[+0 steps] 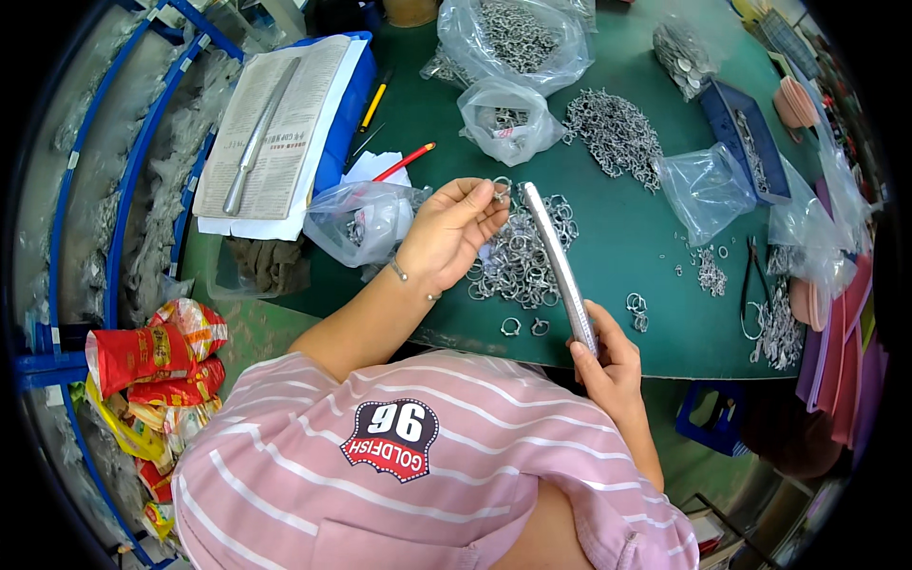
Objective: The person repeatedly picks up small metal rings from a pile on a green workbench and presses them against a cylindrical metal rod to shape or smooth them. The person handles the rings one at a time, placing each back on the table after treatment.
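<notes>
Between thumb and fingertips, my left hand (458, 223) pinches a small silver ring (502, 189) beside the narrow end of a metal ring mandrel (559, 261). Whether the ring touches the mandrel I cannot tell. My right hand (610, 359) is closed around the mandrel's thick lower end, which tilts up and left. Beneath both lies a loose heap of silver rings (522, 271) on the green table (427, 328). Two single rings (511, 327) lie near the table's front edge, and a few more rings (637, 312) lie to the right of the mandrel.
Clear plastic bags of metal pieces (513, 119) stand at the back, beside a grey pile (615, 136). At left, a newspaper (285, 114) bears a long metal tool (249, 152). Right are a blue tray (746, 142), pliers (756, 275) and small ring clusters (711, 274).
</notes>
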A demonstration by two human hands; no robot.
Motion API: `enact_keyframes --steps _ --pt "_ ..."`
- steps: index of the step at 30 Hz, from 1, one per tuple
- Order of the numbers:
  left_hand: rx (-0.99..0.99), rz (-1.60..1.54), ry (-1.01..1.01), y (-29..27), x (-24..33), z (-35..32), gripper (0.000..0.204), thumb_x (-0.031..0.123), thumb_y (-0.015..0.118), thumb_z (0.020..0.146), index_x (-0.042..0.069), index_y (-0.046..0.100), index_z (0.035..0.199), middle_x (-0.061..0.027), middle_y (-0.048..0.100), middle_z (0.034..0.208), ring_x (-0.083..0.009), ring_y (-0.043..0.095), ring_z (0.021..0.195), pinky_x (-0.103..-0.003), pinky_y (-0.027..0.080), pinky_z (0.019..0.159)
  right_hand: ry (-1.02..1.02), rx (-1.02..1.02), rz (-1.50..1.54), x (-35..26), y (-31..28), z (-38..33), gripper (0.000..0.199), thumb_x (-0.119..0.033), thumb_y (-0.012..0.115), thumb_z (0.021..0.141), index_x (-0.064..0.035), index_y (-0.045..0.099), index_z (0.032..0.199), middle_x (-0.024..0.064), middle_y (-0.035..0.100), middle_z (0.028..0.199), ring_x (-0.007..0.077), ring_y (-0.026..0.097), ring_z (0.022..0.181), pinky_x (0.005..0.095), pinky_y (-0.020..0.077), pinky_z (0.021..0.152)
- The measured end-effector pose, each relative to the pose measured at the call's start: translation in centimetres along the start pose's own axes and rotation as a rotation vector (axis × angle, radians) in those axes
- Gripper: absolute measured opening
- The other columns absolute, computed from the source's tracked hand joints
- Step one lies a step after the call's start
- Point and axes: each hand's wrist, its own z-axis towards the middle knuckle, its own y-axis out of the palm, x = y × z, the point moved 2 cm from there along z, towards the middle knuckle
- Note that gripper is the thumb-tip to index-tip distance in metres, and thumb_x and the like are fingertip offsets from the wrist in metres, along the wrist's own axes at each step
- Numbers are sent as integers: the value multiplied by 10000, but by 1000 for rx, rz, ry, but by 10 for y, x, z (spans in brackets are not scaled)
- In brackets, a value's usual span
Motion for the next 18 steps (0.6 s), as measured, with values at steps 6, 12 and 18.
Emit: enact_keyframes --steps 6,12,18 --pt "-110 -24 40 -1 6 0 152 49 595 875 47 567 1025 -94 624 1018 -172 606 934 -300 506 835 -201 -38 -292 -22 -2 6 459 -69 665 807 50 518 1225 148 594 818 203 561 662 292 450 604" --pt "-213 318 -37 12 -16 -19 520 -83 687 724 17 483 1192 -133 612 1034 -200 605 969 -305 508 842 -302 -53 -374 -41 5 15 481 -39 664 789 20 515 1242 148 570 779 240 525 616 322 444 582" --pt "-233 302 -50 12 -14 -20 506 -76 689 731 2 487 1188 -132 611 1038 -199 599 982 -305 497 866 -315 -83 -422 -46 6 16 498 -36 667 790 13 502 1256 156 597 836 253 546 675 321 460 617"
